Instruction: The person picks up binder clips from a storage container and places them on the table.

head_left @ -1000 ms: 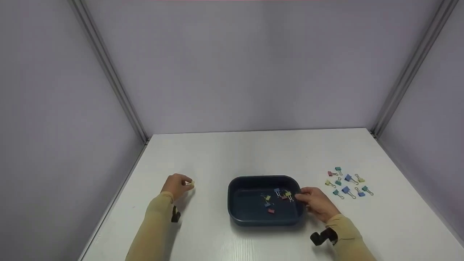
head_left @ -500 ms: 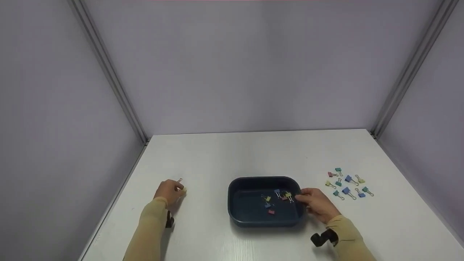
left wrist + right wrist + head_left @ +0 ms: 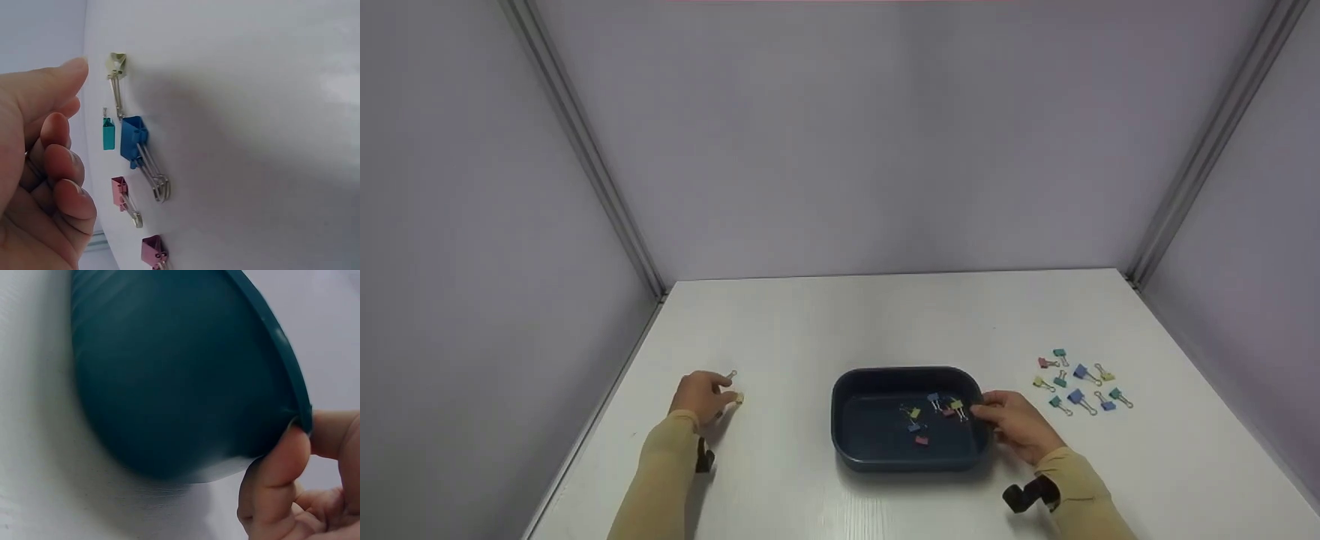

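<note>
My left hand [image 3: 701,396] hovers low over the left of the table, thumb and fingers apart, holding nothing. A yellow binder clip [image 3: 116,66] lies just off its thumb tip. Close by, the left wrist view shows a blue binder clip [image 3: 133,140], a teal one and two pink ones; in the head view the hand hides most of these. My right hand [image 3: 1020,421] pinches the right rim of a dark blue plastic box [image 3: 911,463], thumb on one side and fingers on the other. Several coloured binder clips [image 3: 914,413] lie inside the box, mostly towards its right.
Several more binder clips [image 3: 1081,397], in blue, teal, yellow and pink, lie spread on the table to the right of the box. Grey panels [image 3: 885,150] stand at the back and both sides of the white table [image 3: 825,322].
My left hand has moved left and towards me with the yellow binder clip, and its fingers have parted from it. My right hand and the box have stayed put.
</note>
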Available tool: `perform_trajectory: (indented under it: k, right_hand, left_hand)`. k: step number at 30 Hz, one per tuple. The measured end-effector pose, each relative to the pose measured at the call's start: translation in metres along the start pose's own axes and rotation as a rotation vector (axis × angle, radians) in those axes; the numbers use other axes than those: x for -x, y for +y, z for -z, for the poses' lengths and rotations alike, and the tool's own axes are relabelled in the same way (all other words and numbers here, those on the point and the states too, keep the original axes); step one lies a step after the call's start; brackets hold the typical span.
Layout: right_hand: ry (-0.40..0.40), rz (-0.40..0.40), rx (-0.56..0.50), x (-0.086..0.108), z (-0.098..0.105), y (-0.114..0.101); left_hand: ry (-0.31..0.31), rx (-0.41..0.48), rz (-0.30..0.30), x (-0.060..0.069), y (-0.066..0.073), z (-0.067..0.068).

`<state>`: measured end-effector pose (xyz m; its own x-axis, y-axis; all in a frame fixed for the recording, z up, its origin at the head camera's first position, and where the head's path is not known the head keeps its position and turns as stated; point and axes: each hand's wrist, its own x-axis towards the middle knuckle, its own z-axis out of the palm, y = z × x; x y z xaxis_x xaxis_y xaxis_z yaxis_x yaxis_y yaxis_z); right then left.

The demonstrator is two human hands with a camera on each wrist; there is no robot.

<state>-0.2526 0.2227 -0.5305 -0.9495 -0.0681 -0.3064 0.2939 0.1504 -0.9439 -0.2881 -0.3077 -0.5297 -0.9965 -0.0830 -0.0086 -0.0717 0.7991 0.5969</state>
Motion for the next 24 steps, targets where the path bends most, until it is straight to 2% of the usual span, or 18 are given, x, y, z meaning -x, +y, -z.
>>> perform_trajectory:
  k: [5,8,15,20,24]
  right_hand:
    - [0.005,0.001,-0.001,0.001,0.000,-0.002]
    - [0.004,0.000,0.002,0.001,0.001,-0.002]
    - [0.002,0.002,0.014,0.000,0.001,-0.002]
    - [0.004,0.003,0.020,-0.002,0.001,0.000]
    - [-0.011,0.010,0.010,-0.002,0.001,0.002]
  left_hand:
    - [0.021,0.038,-0.010,0.004,0.007,0.004]
    - [0.039,0.068,-0.042,0.005,0.017,0.005]
    - [0.061,0.071,-0.197,0.007,0.057,0.005]
    - [0.038,0.078,-0.234,0.007,0.083,0.003]
    - [0.031,0.083,-0.279,0.005,0.098,-0.002]
